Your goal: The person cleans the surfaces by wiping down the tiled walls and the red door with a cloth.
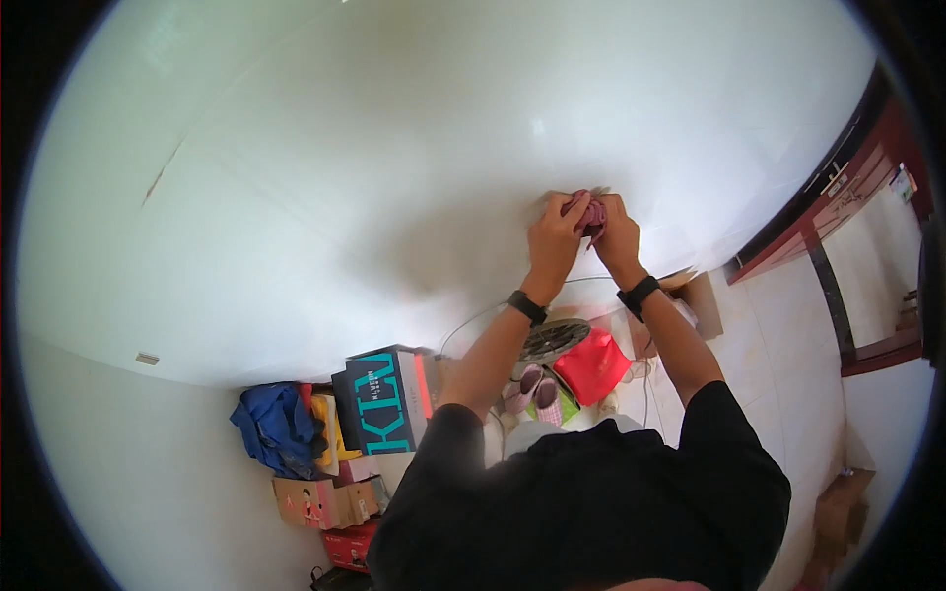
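Note:
Both my arms reach forward to the white wall [325, 197]. My left hand [555, 238] and my right hand [619, 234] are side by side, close to the wall's surface. Between them they grip a small, crumpled, dusky-pink bundle [594, 213] that looks like cloth or cord, with a loose end hanging below. The fingers of both hands are closed around it and partly hide it. Each wrist has a black band. Whether the bundle touches the wall, I cannot tell.
Below my arms are a round grey fan-like grille [554, 340], a red bag [597, 366] and pink checked shoes [537, 390]. To the left stand a dark box with turquoise lettering [379, 402], a blue bag [276, 424] and smaller cartons [313, 502]. A reddish-brown door frame [803, 231] is at right.

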The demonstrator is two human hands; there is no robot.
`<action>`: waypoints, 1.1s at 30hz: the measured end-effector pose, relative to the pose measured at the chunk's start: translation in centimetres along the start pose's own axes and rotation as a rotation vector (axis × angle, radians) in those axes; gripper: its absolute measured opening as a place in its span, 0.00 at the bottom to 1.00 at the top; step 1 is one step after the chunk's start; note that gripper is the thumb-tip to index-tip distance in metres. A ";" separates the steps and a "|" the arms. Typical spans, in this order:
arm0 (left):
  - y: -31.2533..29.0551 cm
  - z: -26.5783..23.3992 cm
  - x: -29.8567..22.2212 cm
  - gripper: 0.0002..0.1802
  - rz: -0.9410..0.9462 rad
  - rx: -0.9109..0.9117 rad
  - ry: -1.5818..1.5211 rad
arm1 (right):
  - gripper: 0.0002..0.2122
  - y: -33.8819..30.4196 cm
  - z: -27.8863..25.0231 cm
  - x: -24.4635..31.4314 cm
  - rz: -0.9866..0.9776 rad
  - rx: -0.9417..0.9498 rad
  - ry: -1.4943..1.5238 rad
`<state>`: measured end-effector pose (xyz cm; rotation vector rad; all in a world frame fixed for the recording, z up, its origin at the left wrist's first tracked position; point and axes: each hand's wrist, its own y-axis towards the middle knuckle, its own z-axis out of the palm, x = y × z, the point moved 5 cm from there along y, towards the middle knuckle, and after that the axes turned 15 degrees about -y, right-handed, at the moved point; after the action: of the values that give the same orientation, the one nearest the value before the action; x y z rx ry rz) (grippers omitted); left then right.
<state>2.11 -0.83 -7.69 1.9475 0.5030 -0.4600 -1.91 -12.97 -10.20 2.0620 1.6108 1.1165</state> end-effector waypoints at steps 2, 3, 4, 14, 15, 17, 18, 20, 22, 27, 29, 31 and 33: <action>1.0 3.2 -1.3 0.28 -0.010 -0.001 0.018 | 0.16 0.5 -0.9 -3.1 0.046 -0.012 0.044; 1.3 4.7 -1.8 0.28 -0.027 -0.011 0.026 | 0.16 0.4 -0.7 -4.3 0.053 -0.010 0.058; 1.3 6.3 -1.9 0.28 -0.076 0.017 0.032 | 0.16 0.1 -0.9 -5.5 0.100 -0.042 0.065; -2.1 8.0 0.4 0.25 -0.330 0.154 0.157 | 0.12 -2.8 3.6 -9.9 0.253 0.234 0.494; -2.2 7.8 0.1 0.25 -0.329 0.156 0.165 | 0.12 -2.4 3.5 -9.8 0.254 0.234 0.502; -1.2 6.8 -0.9 0.25 -0.409 0.038 0.190 | 0.13 -0.6 2.2 -8.4 -0.015 0.101 0.413; -0.2 7.3 -1.4 0.25 -0.400 0.050 0.192 | 0.14 0.1 1.5 -8.5 -0.069 0.096 0.356; 2.2 7.3 -4.1 0.24 -0.260 -0.051 0.141 | 0.14 1.6 -0.1 -8.8 0.000 0.091 0.452; 5.0 8.3 -5.6 0.24 -0.137 -0.071 0.073 | 0.12 3.4 -2.4 -9.7 0.067 0.010 0.566; 11.1 12.9 -9.3 0.24 0.055 -0.093 0.014 | 0.11 7.1 -9.2 -13.2 0.110 -0.276 0.494; 11.7 15.4 -9.6 0.23 0.090 -0.003 -0.043 | 0.09 6.8 -9.1 -14.7 0.168 -0.311 0.518; 11.1 17.1 -9.1 0.23 0.098 -0.005 -0.028 | 0.08 5.7 -8.3 -16.8 0.229 -0.344 0.540; 9.9 18.5 -7.9 0.21 0.023 0.099 0.007 | 0.05 4.1 -6.2 -18.8 0.333 -0.255 0.435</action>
<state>-1.01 -22.59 -3.52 2.0480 0.4694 -0.4716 -4.91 -32.91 -10.87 2.0571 1.2201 1.8874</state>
